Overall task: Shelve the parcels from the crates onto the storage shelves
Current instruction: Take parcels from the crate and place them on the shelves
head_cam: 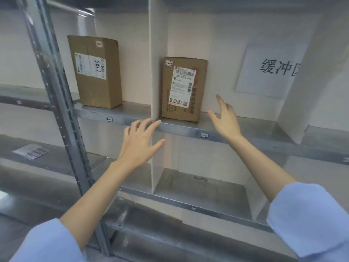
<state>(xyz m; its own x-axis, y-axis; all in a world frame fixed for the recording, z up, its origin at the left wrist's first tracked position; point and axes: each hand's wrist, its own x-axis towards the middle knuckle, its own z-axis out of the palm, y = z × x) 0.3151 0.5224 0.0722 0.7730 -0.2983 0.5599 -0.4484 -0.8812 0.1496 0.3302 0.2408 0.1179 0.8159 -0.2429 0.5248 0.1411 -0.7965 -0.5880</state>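
Observation:
Two brown cardboard parcels stand upright on a metal shelf (236, 130). The taller parcel (95, 71) is in the left bay, marked 1-1. The smaller parcel (184, 88), with a white shipping label, stands in the middle bay, marked 1-2, close against the white divider (157, 59). My left hand (140, 141) hovers with fingers spread at the shelf's front edge, just below and left of the smaller parcel. My right hand (225, 119) is open to the right of that parcel, apart from it. Neither hand holds anything. No crates are in view.
A grey steel upright (56, 95) runs down the left. A paper sign (268, 70) with printed characters hangs on the back wall at right, next to a second white divider (302, 87). Lower shelf bays (200, 188) lie beneath. A flat grey packet (31, 152) lies on the neighbouring shelf.

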